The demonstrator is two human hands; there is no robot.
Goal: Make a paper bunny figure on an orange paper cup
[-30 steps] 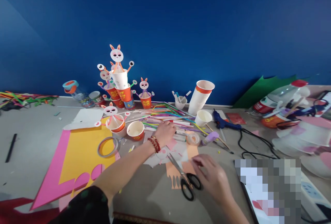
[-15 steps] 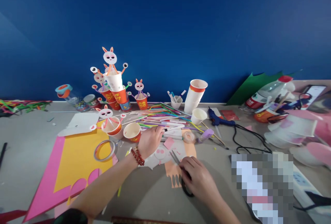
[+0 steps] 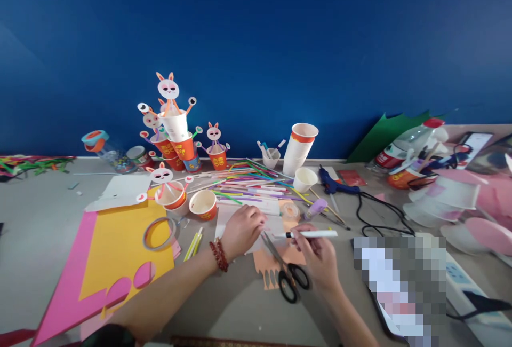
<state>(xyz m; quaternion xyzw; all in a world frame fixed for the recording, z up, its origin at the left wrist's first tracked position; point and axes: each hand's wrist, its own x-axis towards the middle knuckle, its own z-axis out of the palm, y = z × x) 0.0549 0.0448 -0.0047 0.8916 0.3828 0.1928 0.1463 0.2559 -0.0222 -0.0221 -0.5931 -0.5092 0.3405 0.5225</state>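
Observation:
My left hand (image 3: 241,230), with a red bead bracelet at the wrist, rests with curled fingers on a sheet of white paper (image 3: 275,223) in the middle of the table. Whether it grips the sheet, I cannot tell. My right hand (image 3: 318,253) pinches a white marker pen (image 3: 310,234) that lies level, tip pointing left toward the paper. Black-handled scissors (image 3: 285,272) lie just below the two hands on an orange paper cutout (image 3: 267,267).
Colourful straws (image 3: 252,181), a stack of paper cups (image 3: 299,149), bunny cup figures (image 3: 176,123) and a blue glue gun (image 3: 334,186) with its black cord crowd the back. Yellow and pink sheets (image 3: 116,245) and a tape ring (image 3: 158,232) lie left. Pink clutter sits right.
My left hand pulled back from the straws onto the white paper. My right hand left the scissors and now holds a white marker above them.

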